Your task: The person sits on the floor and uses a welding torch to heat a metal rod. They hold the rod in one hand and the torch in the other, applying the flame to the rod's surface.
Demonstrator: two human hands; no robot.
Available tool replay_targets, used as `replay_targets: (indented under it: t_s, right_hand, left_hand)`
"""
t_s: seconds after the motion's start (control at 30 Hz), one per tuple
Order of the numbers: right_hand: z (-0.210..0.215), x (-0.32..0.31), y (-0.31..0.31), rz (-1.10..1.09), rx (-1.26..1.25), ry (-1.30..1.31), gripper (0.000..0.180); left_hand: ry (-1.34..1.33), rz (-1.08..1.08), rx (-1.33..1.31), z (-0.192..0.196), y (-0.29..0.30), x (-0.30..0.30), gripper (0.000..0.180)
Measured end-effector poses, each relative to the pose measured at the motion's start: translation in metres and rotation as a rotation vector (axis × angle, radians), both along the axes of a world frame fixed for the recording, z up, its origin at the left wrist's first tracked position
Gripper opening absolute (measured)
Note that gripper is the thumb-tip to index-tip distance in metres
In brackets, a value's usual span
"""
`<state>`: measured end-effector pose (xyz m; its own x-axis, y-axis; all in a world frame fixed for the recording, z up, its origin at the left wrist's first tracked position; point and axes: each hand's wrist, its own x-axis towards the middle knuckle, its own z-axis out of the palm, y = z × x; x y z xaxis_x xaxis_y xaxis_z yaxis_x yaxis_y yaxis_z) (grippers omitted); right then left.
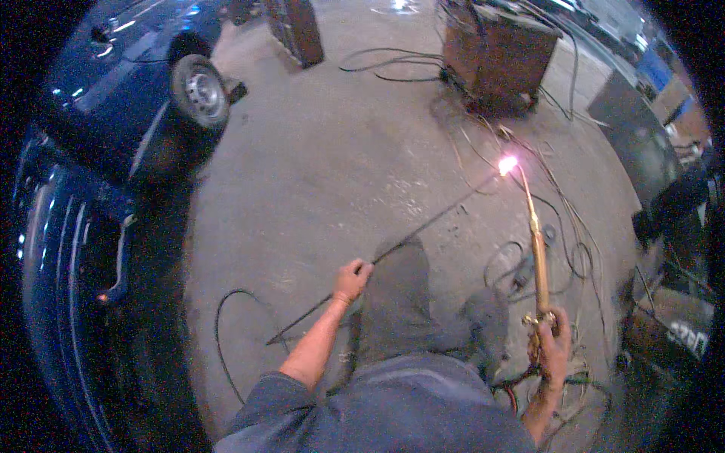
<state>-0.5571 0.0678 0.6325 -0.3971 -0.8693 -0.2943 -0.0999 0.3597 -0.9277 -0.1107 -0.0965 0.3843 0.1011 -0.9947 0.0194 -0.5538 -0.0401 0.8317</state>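
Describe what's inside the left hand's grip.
A long dark rod runs through the left hand, emerging on both sides; the gripped stretch is covered.

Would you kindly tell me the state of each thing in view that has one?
Brass torch: lit
Flame: burning brightly
Dark rod: held slanting, far end at the flame
Left hand: closed around the rod
Right hand: closed around the torch
Car wheel: upright
Cables: loosely looped on the floor

Torch (539, 264): brass-coloured metal, smooth, shiny
Rod (430, 220): dark metal, matt
Floor (302, 166): concrete-like, matt, scuffed
Car (106, 140): glossy blue paint
Shirt (423, 408): matt cloth
Box (495, 64): rusty-looking, dull
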Motion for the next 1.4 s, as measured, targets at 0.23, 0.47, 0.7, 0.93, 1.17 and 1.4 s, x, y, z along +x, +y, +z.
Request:
replay_targets:
  t_s: [0.23, 0.47, 0.7, 0.93, 1.17, 1.4]
  right_hand:
    - [-0.003, 0.003, -0.007, 0.043, -0.058, 0.091, 0.028]
    - [0.0, 0.007, -0.005, 0.067, -0.087, 0.066, 0.026]
    - [-0.002, 0.005, -0.004, 0.07, -0.086, 0.019, 0.026]
    - [-0.001, 0.004, -0.006, 0.078, -0.084, -0.004, 0.027]
    - [-0.002, 0.006, -0.005, 0.052, -0.06, 0.015, 0.031]
    - [-0.007, 0.006, -0.004, 0.053, -0.131, 0.047, 0.032]
  left_hand:
    - [-0.065, -0.005, -0.065, -0.014, 0.0, 0.005, 0.037]
    - [-0.078, 0.012, -0.022, -0.008, 0.003, 0.002, 0.041]
    - [-0.086, 0.017, -0.051, 0.001, 0.002, 0.0, 0.042]
    - [-0.125, 0.008, -0.045, 0.005, 0.0, 0.0, 0.04]
    - [-0.121, 0.004, -0.072, 0.009, 0.002, -0.001, 0.041]
    - [-0.084, 0.003, -0.032, 0.01, 0.002, -0.002, 0.038]
